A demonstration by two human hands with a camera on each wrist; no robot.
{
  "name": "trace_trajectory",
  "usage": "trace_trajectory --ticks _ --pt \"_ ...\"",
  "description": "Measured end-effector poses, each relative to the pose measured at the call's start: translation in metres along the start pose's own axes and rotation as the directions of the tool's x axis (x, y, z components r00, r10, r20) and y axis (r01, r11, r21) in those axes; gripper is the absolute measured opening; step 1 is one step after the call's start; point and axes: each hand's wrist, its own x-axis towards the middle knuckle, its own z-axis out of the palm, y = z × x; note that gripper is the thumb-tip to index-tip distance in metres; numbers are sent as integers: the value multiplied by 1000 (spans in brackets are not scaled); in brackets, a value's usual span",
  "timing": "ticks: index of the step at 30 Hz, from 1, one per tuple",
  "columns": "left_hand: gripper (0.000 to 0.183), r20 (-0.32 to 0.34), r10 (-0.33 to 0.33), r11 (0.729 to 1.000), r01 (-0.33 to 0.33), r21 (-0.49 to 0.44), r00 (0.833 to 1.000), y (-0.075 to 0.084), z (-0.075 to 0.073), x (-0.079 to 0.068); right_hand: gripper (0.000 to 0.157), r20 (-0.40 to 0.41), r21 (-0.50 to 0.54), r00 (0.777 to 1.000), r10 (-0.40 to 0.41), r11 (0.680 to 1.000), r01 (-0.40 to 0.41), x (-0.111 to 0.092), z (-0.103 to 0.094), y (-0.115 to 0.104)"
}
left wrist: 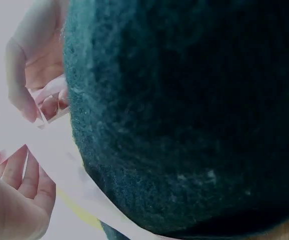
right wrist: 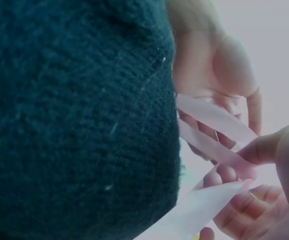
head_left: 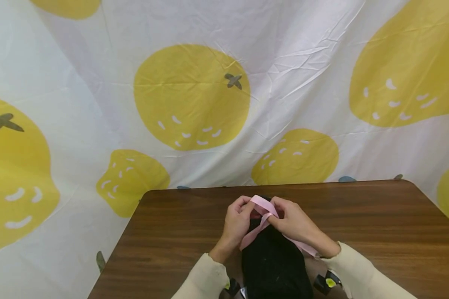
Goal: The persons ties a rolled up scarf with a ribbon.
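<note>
A black, fuzzy knitted item [head_left: 277, 261] with a rounded body stretches from the table's near side up to my hands; its exact kind does not show. Pink ribbon [head_left: 261, 202] loops and crosses over its far end, with one tail hanging to the right. My left hand [head_left: 237, 222] pinches the ribbon loop between thumb and fingers. On the other side, my right hand [head_left: 295, 222] pinches the ribbon near the crossing. In the right wrist view, ribbon strands [right wrist: 214, 117] run between both hands. The dark knit [left wrist: 184, 120] fills most of the left wrist view.
A brown wood-grain table [head_left: 179, 232] lies under the work. Behind its far edge hangs a white cloth [head_left: 284, 79] printed with yellow fruit. Dark wrist straps [head_left: 327, 282] show near the cream sleeves [head_left: 363, 270].
</note>
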Motion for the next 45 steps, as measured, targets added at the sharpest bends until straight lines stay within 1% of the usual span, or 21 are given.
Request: trace_trajectory --ticks 3,5,7,10,13,17,20,23,28,33,41,45 --pt "24 -14 -16 999 15 -48 1000 1 1 0 10 -26 14 1000 17 1000 -17 -2 1 -1" --pt "22 -27 -25 996 22 -81 999 1 3 1 10 -43 13 999 12 1000 -11 -2 2 -1" --pt "21 -38 -21 996 18 -91 999 1 3 1 11 -61 3 998 -2 1000 2 -2 2 -1" --pt "22 -43 -3 996 -1 -87 999 2 3 1 11 -82 -9 996 -29 1000 29 -2 2 0" --pt "23 -37 18 998 -20 -65 999 2 2 1 10 -90 -2 995 -38 999 38 -2 2 1" --pt "21 -35 20 999 -22 -46 999 1 1 1 5 -84 38 996 -12 999 15 -3 1 1" --pt "21 -42 11 999 -13 -53 999 1 0 1 4 -89 51 996 -3 999 8 -4 0 0" --pt "22 -60 15 998 -19 -62 998 2 -1 2 4 -111 29 994 -14 999 17 -4 -1 0" --pt "22 -107 15 997 -22 -68 994 4 -2 2 10 -148 -24 989 -11 1000 7 -3 -3 3" --pt "20 -147 9 996 -22 -89 989 5 -5 2 12 -147 -14 989 12 1000 -15 -4 -6 5" --pt "22 -181 -9 994 -11 -107 983 5 -12 3 16 -144 39 988 52 998 -47 -7 -12 7" --pt "22 -198 -9 991 -17 -130 980 4 -13 4 19 -131 71 988 75 995 -66 -9 -17 8"
